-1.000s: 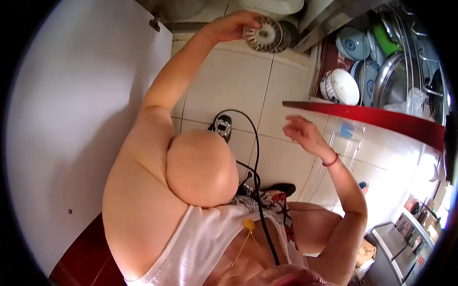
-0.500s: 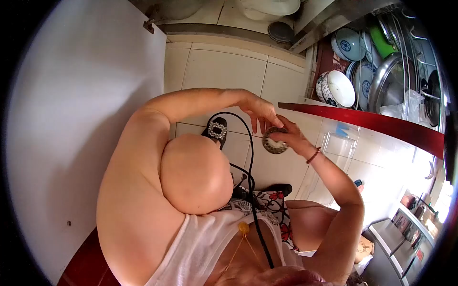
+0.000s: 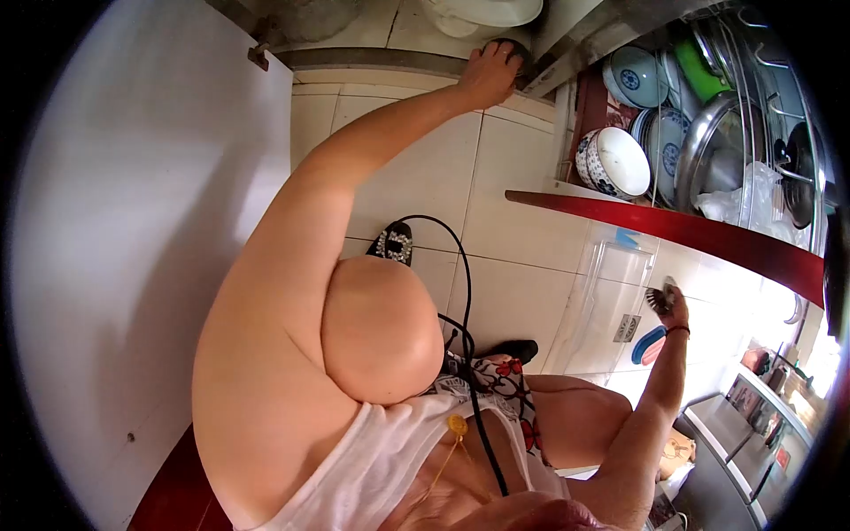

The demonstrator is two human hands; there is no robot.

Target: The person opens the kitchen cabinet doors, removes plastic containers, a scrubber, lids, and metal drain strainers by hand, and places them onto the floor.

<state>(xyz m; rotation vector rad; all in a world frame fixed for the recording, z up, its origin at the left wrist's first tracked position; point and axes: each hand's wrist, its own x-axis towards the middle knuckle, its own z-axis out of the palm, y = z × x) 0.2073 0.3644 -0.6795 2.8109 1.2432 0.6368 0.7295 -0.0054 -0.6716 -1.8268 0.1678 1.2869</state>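
Observation:
My left hand (image 3: 490, 76) is stretched far forward to the floor of the open cabinet. Its fingers curl over a dark round disc-shaped object (image 3: 522, 55), which they partly cover; whether it has left the floor I cannot tell. Out to the right, my right hand (image 3: 676, 310) grips a small round object with a ridged dark-and-light edge (image 3: 659, 299), seen nearly edge-on. It hangs above the tiled floor (image 3: 522, 265), close to a blue and pink oval item (image 3: 649, 345).
A white door (image 3: 159, 221) stands at left. On the right, a pulled-out drawer with a red front (image 3: 673, 226) holds bowls (image 3: 613, 162), plates and metal lids. A clear plastic container (image 3: 611, 274) lies beyond it. A black cable (image 3: 467, 292) hangs before me.
My hands have parted from together at the small round object. The left has moved forward onto the dark disc; the right has carried the round object off to the right.

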